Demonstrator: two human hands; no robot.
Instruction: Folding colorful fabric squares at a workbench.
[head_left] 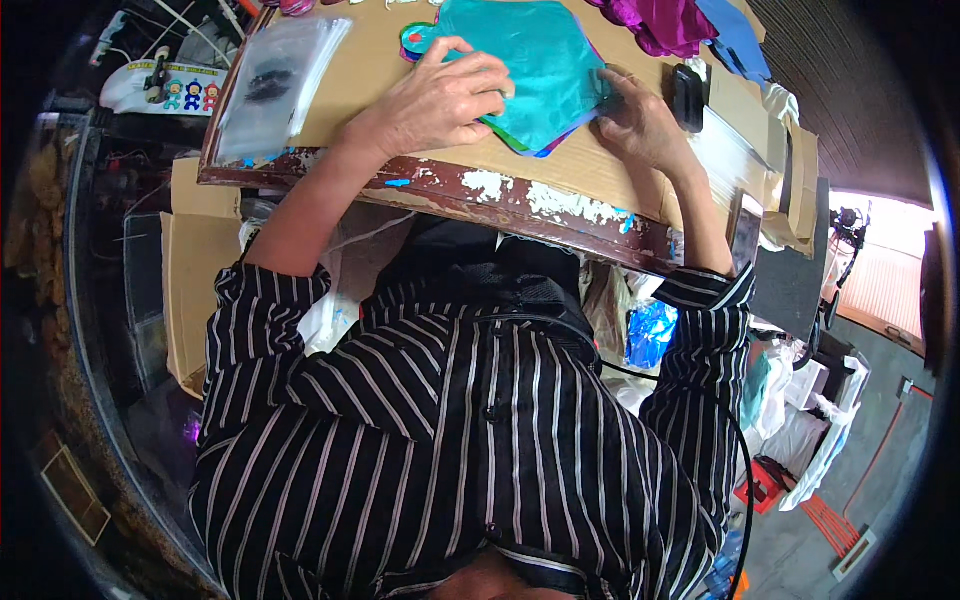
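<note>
A stack of shiny satin-like fabric pieces [540,60] lies on the cardboard-covered table, teal on top, with green, blue and purple edges showing beneath. My left hand [440,105] rests on its left side, fingers bent and somewhat apart. Around the stack's right edge, my right hand [640,120] has its fingers and thumb closed, with a fold of teal at the fingertips. A small round tab [415,38] with a red and pale mark sticks out at the stack's upper left.
Clear plastic bags [275,85] lie at the table's left. Magenta fabric [665,22] and blue fabric [735,40] are heaped at the far right. Beside my right hand sit a black case [687,98] and an open cardboard box [750,120]. The worn table edge [480,190] runs before me.
</note>
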